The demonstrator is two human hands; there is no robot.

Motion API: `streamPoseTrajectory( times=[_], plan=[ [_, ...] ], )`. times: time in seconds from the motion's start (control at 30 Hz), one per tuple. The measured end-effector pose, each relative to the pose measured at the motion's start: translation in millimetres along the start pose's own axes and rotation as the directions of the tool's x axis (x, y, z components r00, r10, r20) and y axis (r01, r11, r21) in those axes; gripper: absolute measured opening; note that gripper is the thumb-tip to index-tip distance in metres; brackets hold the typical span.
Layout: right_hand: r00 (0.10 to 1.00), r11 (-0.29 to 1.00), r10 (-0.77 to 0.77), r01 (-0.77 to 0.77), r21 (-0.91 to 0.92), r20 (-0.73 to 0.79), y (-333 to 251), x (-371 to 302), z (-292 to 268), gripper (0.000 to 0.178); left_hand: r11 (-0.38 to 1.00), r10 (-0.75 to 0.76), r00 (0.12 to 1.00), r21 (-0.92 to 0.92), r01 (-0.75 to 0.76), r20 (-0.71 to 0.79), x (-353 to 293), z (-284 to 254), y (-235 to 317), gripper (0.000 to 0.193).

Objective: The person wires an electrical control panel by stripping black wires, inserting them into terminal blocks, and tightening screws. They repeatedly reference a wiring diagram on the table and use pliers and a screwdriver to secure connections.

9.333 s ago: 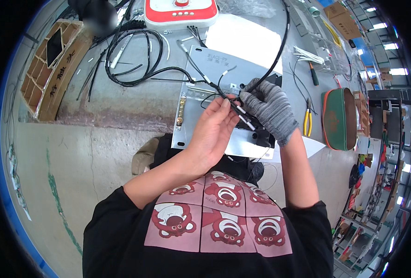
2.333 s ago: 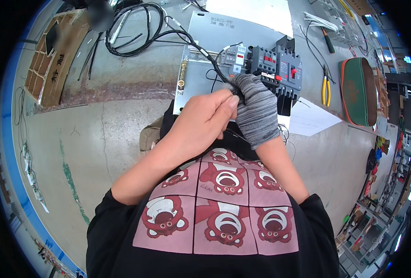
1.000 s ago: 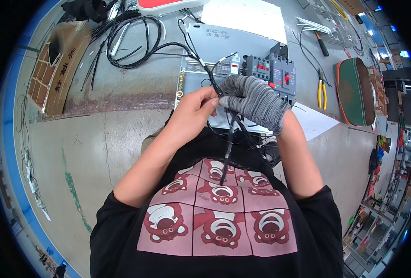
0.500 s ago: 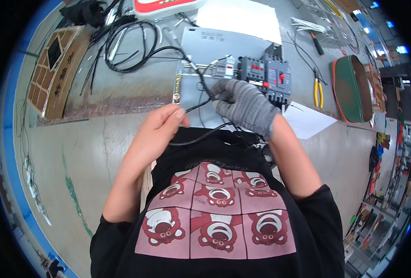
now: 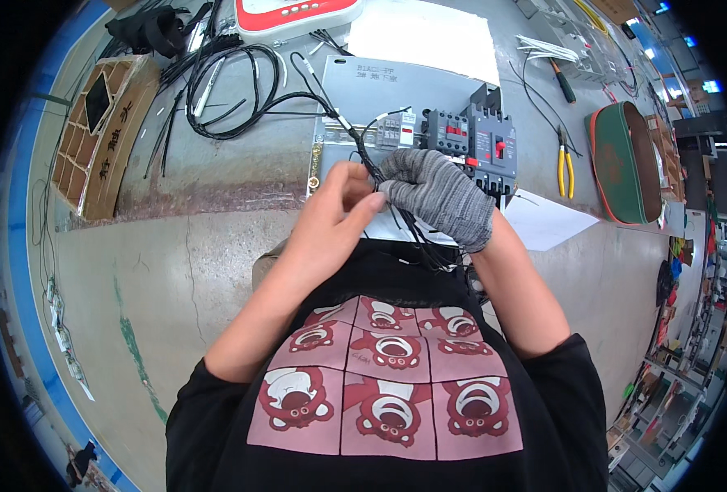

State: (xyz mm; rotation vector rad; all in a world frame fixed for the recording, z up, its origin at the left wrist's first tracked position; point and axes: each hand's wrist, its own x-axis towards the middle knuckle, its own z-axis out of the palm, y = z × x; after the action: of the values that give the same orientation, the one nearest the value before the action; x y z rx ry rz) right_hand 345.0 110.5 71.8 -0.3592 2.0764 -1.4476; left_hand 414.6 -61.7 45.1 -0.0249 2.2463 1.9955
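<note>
A bundle of thin black wires runs down across a grey metal mounting plate towards my body. My right hand, in a grey knitted glove, is closed around the bundle at the plate's near part. Bare, my left hand meets it from the left, thumb and fingers pinched on the same bundle; the fingertips are partly hidden. Loose wire ends hang below the glove. Beyond my hands, a small terminal block, a black contactor and a black circuit breaker sit on the plate.
Coiled black cable lies left of the plate, beside a compartmented cardboard box. To the right are yellow-handled pliers, a screwdriver, white paper and a green bin. A red-and-white case stands at the back.
My left hand has moved right and up to the bundle beside the glove. The black wire it held out to the left is no longer stretched there. My right hand stays on the bundle.
</note>
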Motion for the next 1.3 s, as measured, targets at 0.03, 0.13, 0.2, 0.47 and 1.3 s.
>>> streamPoseTrajectory(
  times=[0.03,0.13,0.2,0.47,1.3],
  plan=[
    [1.000,1.000,-0.002,0.002,-0.002,-0.006,1,0,-3,0.019,0.992,-0.021,1.000,-0.126,0.022,0.007,5,5,-7,0.025],
    [1.000,0.996,0.026,-0.025,0.089,-0.008,6,0,-5,0.020,0.990,-0.074,0.997,-0.117,0.078,0.036,9,3,-2,0.018],
    [0.994,0.994,0.108,-0.108,0.007,0.012,-4,-1,-5,0.020,0.997,-0.067,0.997,0.035,0.066,0.038,9,-4,-4,0.017],
    [0.978,0.837,-0.166,0.071,-0.542,-0.127,-16,-6,-4,0.026,0.927,-0.204,0.955,-0.270,0.259,0.215,11,-5,6,0.031],
    [0.996,0.657,-0.028,-0.046,-0.752,-0.085,-12,84,-130,0.012,0.319,0.612,0.688,0.674,-0.666,0.390,177,4,26,0.011]
  ],
)
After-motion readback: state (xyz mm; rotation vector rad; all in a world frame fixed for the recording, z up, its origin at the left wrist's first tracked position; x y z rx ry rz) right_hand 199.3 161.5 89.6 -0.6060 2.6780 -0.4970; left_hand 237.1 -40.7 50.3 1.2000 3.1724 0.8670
